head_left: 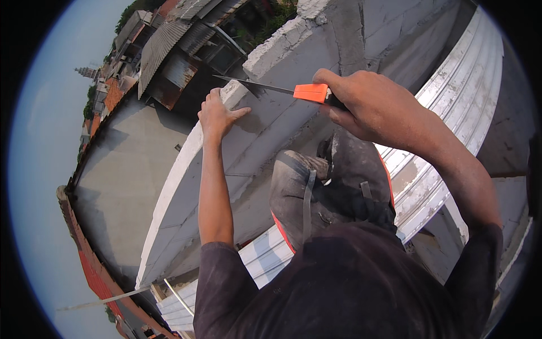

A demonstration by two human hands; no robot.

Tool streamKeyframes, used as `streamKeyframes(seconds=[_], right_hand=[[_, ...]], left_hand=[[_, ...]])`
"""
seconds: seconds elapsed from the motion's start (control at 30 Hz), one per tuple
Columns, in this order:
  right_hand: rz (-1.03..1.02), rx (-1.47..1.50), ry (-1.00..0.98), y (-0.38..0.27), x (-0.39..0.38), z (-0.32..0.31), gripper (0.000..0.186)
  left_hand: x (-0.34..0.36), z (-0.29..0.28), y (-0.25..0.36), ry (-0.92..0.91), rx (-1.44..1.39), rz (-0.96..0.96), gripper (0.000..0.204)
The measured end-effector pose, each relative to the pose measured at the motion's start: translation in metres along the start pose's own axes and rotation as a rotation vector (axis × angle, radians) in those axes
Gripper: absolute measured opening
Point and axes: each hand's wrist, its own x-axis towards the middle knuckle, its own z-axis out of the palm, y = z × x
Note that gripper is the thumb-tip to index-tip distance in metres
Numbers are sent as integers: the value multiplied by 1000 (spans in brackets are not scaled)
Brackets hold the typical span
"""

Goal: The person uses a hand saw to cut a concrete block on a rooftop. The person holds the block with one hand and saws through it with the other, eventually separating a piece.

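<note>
My right hand (pixel 367 104) is closed round the orange and black handle of a handsaw (pixel 309 92). The saw's thin blade points left, its tip just beyond the end of a pale block (pixel 233 93) at the top of the low wall. From this view I cannot tell whether the teeth touch the block. My left hand (pixel 219 114) grips the wall's top edge beside that block end, fingers over the far side and thumb spread on the near face. The light grey block wall (pixel 169 209) curves down toward the lower left.
Beyond the wall lies a lower flat grey surface (pixel 135 147), with rusty and corrugated roofs (pixel 164 51) farther off. Higher blockwork with a broken edge (pixel 282 45) stands ahead. White ribbed metal sheeting (pixel 451 124) runs beneath and right of my bent legs (pixel 299 186).
</note>
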Motion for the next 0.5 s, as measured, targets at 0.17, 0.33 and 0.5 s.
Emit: streamKeyframes(seconds=[0.17, 0.33, 0.5], right_hand=[[52, 370, 202, 3, -45, 56, 32], [110, 613, 453, -20, -63, 89, 35], [80, 622, 477, -31, -27, 76, 30]], left_hand=[[6, 4, 4, 54, 12, 30, 106], [-1, -1, 11, 49, 32, 20, 105], [-1, -2, 4, 29, 24, -13, 103]])
